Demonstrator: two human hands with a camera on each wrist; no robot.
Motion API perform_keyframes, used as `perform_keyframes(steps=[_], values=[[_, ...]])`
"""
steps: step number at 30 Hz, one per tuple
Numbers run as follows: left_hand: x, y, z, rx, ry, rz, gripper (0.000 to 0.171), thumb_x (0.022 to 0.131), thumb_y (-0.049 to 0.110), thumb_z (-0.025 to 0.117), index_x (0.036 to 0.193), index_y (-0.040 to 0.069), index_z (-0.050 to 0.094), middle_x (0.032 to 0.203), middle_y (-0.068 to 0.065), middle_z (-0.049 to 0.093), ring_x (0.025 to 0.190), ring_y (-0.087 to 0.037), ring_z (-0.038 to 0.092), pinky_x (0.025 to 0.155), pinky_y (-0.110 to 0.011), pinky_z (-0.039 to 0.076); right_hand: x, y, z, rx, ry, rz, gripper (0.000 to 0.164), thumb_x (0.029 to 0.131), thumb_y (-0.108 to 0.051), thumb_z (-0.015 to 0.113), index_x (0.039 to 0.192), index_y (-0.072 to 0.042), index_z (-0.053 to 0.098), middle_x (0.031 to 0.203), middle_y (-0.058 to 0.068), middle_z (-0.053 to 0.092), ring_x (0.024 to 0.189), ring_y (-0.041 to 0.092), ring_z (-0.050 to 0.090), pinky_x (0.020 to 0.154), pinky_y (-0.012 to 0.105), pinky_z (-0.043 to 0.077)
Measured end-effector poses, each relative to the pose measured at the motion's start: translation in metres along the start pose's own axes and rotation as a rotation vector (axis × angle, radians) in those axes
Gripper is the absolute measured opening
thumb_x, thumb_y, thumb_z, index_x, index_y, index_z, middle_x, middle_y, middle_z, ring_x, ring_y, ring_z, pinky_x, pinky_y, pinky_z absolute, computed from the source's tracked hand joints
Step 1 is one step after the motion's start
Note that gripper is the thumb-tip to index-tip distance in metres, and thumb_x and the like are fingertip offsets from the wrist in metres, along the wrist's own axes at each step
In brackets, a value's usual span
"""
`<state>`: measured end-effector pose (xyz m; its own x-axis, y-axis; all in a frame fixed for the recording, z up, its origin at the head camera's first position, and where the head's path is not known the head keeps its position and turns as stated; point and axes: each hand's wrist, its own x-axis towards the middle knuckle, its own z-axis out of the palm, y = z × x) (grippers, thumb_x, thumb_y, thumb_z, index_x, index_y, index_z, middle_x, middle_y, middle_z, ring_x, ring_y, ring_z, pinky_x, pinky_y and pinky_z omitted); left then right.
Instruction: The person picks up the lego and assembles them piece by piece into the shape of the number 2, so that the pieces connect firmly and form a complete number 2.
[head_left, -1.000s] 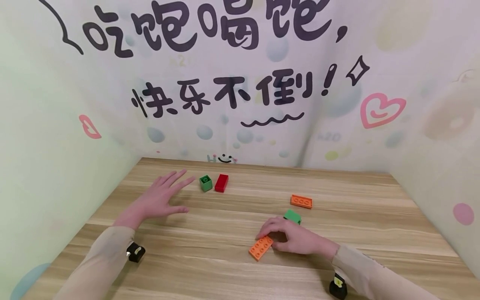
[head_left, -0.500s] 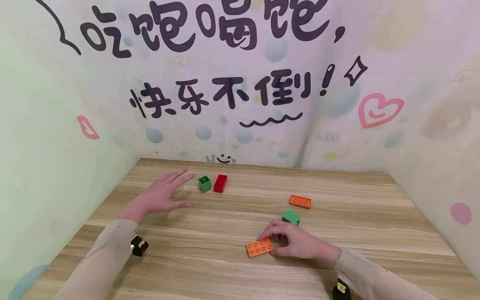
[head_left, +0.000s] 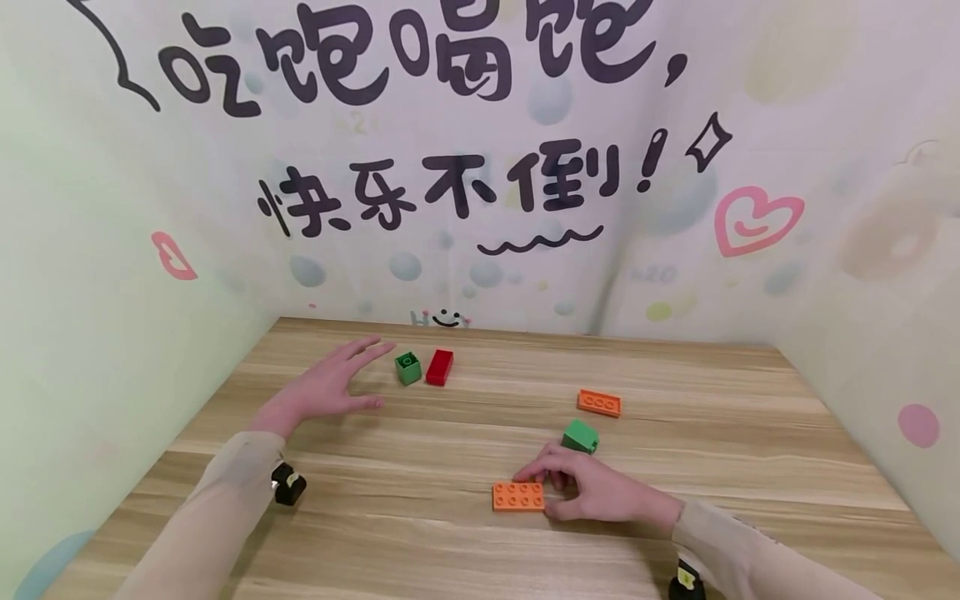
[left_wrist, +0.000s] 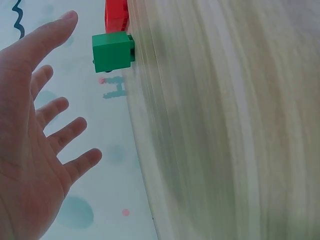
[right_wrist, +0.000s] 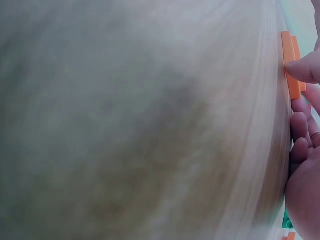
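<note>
My right hand [head_left: 592,487] is at the right end of a flat orange toy brick [head_left: 517,497], which lies studs up on the table. In the right wrist view the thumb presses the near side of this orange brick [right_wrist: 291,65], and in the head view the index fingertip is at its far edge. Just beyond that hand sits a green toy brick [head_left: 581,436]. My left hand [head_left: 322,392] is held over the table with fingers spread, holding nothing. Near its fingertips are a small green brick [head_left: 408,367], hollow side facing up, and a red brick [head_left: 439,367].
Another orange brick [head_left: 599,402] lies toward the back right with its hollow underside showing. The wood-grain table [head_left: 420,550] meets a printed cloth wall [head_left: 525,283] at the back, with pale walls on both sides.
The orange brick at my right hand has turned from a slant to lie nearly straight left to right. My left hand has shifted slightly right and away, staying spread.
</note>
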<state>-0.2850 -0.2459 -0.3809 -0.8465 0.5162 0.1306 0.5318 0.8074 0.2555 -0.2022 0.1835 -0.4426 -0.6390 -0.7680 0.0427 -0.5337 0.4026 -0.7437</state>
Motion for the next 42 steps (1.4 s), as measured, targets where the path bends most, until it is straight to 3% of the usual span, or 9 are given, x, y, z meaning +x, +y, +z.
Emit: perform_keyframes(steps=[19,26,34,42], values=[[0.017,0.000,0.006,-0.082,-0.003,-0.022,0.081,0.086,0.034,0.075,0.154,0.018,0.033,0.157,-0.017,0.034,0.143,-0.044,0.034,0.114,-0.064,0.031,0.001,-0.003,0.001,0.035,0.007,-0.002,0.041,0.090,-0.021,0.071,0.129,-0.026,0.062,0.109,0.001,0.057,0.079,0.007,0.041,0.067,0.017,0.038],[0.022,-0.002,0.008,-0.096,0.016,0.011,0.077,0.087,0.030,0.074,0.152,0.013,0.036,0.154,-0.021,0.037,0.140,-0.045,0.038,0.112,-0.064,0.033,0.002,-0.001,0.000,0.017,0.045,-0.005,0.040,0.089,-0.021,0.073,0.127,-0.027,0.063,0.111,-0.001,0.059,0.081,0.008,0.043,0.069,0.018,0.040],[0.030,-0.005,0.016,-0.172,0.000,-0.056,0.080,0.086,0.028,0.075,0.153,0.018,0.033,0.156,-0.018,0.035,0.129,-0.042,0.051,0.104,-0.062,0.043,0.000,0.001,-0.001,0.002,0.063,0.016,0.042,0.088,-0.030,0.075,0.128,-0.026,0.063,0.108,-0.003,0.058,0.092,0.010,0.048,0.075,0.020,0.042],[0.038,-0.004,0.022,-0.236,-0.031,-0.062,0.084,0.084,0.023,0.078,0.154,0.018,0.032,0.156,-0.017,0.034,0.125,-0.042,0.055,0.102,-0.062,0.045,0.001,0.005,-0.003,-0.009,0.106,0.035,0.034,0.086,-0.027,0.077,0.119,-0.025,0.066,0.102,-0.004,0.060,0.085,0.008,0.050,0.072,0.019,0.044]])
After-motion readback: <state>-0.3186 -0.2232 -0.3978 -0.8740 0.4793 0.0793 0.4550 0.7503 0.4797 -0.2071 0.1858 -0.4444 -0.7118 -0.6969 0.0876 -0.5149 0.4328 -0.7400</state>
